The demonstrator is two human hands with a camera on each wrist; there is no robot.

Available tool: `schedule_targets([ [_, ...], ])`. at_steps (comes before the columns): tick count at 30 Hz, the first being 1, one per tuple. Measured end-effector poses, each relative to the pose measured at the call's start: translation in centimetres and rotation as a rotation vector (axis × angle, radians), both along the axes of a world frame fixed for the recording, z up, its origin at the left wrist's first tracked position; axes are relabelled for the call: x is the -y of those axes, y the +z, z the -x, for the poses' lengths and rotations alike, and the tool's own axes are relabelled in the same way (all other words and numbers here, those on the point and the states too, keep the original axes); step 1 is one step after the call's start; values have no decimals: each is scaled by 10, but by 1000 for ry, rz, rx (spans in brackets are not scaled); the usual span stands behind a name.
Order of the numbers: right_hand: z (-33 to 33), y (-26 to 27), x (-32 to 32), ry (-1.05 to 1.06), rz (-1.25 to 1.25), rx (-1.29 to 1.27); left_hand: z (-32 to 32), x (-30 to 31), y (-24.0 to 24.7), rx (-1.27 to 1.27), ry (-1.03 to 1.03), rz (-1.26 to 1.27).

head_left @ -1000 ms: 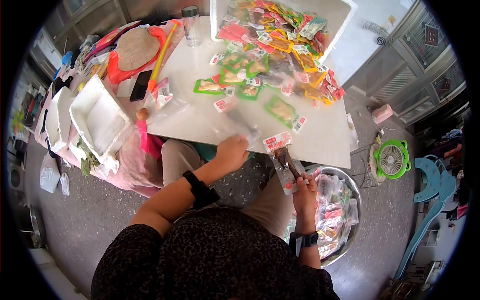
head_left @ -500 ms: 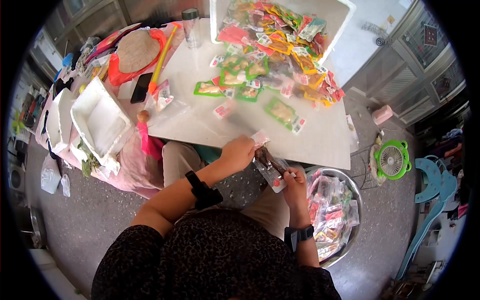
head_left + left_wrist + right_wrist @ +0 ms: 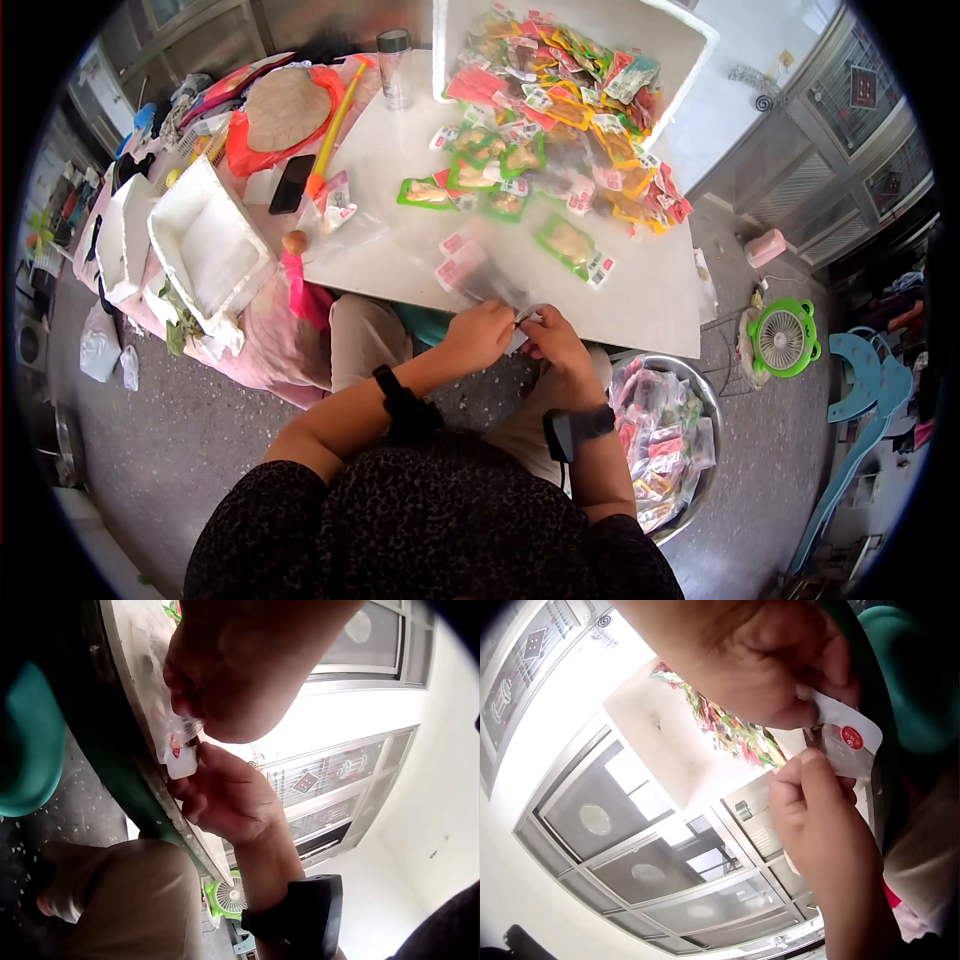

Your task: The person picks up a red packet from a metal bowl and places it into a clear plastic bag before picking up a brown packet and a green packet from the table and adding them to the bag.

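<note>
A clear plastic food pouch (image 3: 490, 284) with a red-and-white label lies over the front edge of the table, its near end between my two hands. The left hand (image 3: 478, 336) pinches that end, thumb and fingers bent on the plastic. Close beside it, the right hand (image 3: 556, 338) pinches the same end. In the right wrist view the pouch's white corner with a round red logo (image 3: 851, 737) sticks out past the fingers. The left wrist view has the white corner (image 3: 181, 761) between both hands. The pouch's dark contents are mostly covered by the hands.
Green-, yellow- and red-edged food packs (image 3: 570, 245) spread over the table from a white foam box (image 3: 690, 50). A metal basin (image 3: 712, 440) of packs stands at my right. Left are a foam tray (image 3: 205, 240), phone (image 3: 291, 184) and jar (image 3: 395, 75).
The right hand has brought the pouch with a dark piece leftward from above the basin to the left hand. The pouch now extends onto the table, and both hands meet at its near end.
</note>
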State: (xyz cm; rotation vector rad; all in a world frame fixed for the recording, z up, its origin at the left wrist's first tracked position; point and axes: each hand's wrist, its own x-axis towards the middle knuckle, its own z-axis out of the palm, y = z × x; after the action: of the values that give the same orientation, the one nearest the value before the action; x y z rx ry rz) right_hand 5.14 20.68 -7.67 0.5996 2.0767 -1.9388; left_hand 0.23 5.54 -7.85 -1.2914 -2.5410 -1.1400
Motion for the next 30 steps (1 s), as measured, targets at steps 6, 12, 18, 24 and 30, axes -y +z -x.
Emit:
schedule_targets([
  [6, 24, -16, 12, -117, 345, -100, 8, -2, -5, -19, 9, -51],
  [12, 27, 5, -26, 62, -109, -33, 18, 7, -7, -186, 17, -73],
  [18, 84, 6, -88, -121, -807, -442, 17, 9, -23, -312, 49, 26],
  [24, 168, -12, -98, -161, -1382, -606, 15, 9, -25, -338, 89, 96],
  [30, 200, -11, -97, -57, -1640, -303, 14, 14, -25, -312, 78, 80],
])
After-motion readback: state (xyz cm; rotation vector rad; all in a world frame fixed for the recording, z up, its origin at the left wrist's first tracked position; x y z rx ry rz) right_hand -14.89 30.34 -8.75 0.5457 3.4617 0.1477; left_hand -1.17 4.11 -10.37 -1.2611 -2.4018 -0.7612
